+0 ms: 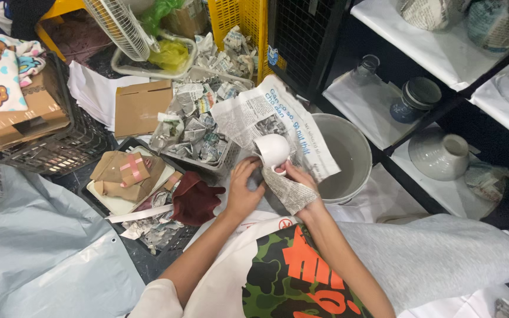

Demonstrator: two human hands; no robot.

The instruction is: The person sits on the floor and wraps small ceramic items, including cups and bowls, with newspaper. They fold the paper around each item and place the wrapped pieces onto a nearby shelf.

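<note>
A white ceramic cup (273,149) sits between my two hands, its mouth turned to the left. My left hand (244,189) grips it from below and the left. My right hand (299,176) holds its right side together with a sheet of newspaper (269,116) that spreads out behind the cup and hangs down over my right wrist. Both hands are above my lap, just left of a grey bucket (349,154).
A black crate (204,144) full of crumpled newspaper lies ahead. Another crate (142,200) with brown paper and a dark red cloth (194,200) is at left. Shelves (443,53) with bowls, a vase (440,154) and jars stand at right. A fan (122,26) is beyond.
</note>
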